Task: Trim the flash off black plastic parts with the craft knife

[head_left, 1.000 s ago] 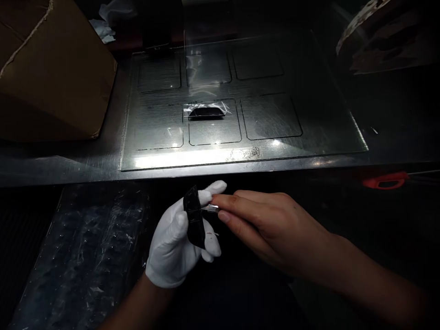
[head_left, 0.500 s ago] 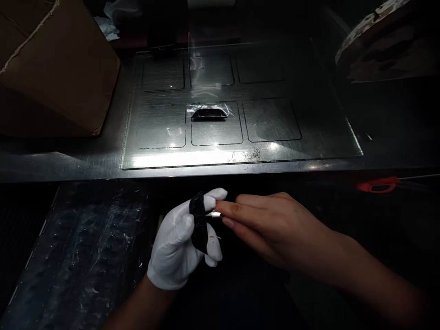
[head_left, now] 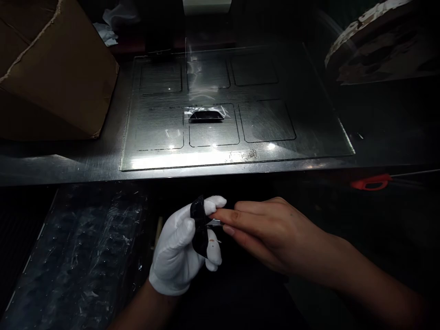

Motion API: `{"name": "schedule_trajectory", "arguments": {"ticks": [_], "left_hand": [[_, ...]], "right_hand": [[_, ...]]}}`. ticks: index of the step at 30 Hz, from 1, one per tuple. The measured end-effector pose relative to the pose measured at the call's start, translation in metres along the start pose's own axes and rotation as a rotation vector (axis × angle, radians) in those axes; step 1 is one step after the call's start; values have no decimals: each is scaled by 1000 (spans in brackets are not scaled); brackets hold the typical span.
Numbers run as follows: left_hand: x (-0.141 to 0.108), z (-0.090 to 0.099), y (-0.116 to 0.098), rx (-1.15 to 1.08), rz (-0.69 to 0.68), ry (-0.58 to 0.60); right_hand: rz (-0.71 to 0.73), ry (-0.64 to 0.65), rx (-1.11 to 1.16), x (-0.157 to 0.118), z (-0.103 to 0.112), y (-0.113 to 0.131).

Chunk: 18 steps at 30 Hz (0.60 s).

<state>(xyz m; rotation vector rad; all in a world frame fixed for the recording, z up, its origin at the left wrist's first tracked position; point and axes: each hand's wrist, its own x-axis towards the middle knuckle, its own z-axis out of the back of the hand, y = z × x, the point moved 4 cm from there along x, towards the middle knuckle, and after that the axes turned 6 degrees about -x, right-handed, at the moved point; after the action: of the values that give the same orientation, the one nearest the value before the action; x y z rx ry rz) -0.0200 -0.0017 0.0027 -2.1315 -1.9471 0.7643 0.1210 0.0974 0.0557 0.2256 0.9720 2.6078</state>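
Dim steel worktop. Gloved left hand is clamping a black part; bare right hand fingers are pinching a small metal piece, risking slipping into darkness.

there is just one camera, and it sits on the person's head. it looks forward and down. the two hands are close to it, low in the middle of the picture: the left hand in a white glove and the bare right hand. the shiny metal table is farther off, across the middle. the cardboard box is far back, top left. the corners are very dark.
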Motion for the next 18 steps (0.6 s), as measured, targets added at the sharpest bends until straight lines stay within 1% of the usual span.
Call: {"name": "schedule_trajectory", "arguments": {"ticks": [2, 7, 11, 13, 15, 17, 18], "left_hand": [[0, -1, 0, 1, -13, -9], [-1, -1, -1, -35, -12, -77], [-1, 0, -1, -67, -7, -38], [-1, 1, -2, -56, -38, -35], [-2, 3, -2, -12, -77, -49], [-4, 3, -3, 64, -93, -68], [-5, 2, -4, 102, -95, -76]], "right_hand": [[-3, 6, 6, -1, -1, 1], [9, 24, 57, -4, -8, 5], [-5, 0, 164, -4, -10, 6], [-14, -60, 225, -5, -5, 4], [-61, -137, 240, -6, 6, -1], [-115, -189, 182, -6, 20, -6], [-115, -201, 133, -5, 27, -7]]}}
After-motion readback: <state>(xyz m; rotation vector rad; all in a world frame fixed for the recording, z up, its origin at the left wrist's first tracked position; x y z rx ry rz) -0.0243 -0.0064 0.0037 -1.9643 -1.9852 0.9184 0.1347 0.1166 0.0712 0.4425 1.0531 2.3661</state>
